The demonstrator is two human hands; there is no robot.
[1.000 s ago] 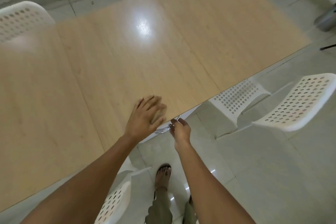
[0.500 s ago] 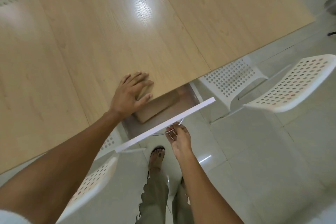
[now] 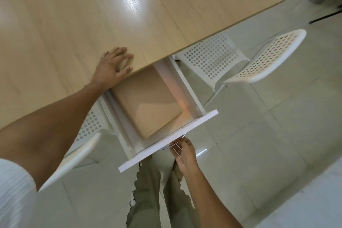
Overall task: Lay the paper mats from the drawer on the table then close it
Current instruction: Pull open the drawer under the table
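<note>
- Mats [image 3: 146,103] lie stacked in the drawer [image 3: 167,142], now pulled well out, between the hands.
- Right hand [image 3: 183,155] grips the handle; left hand [image 3: 112,68] rests flat on the desk [image 3: 74,15].
- Mats now reachable; none laid yet.

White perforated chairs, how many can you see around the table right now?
2: one chair right of the open drawer, one left of it, partly under the left arm. Others may lie out of frame.

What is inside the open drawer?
The drawer holds a stack of brown paper mats, lying flat. The table covers the stack's far end and the drawer's back, so anything there is hidden.
</note>
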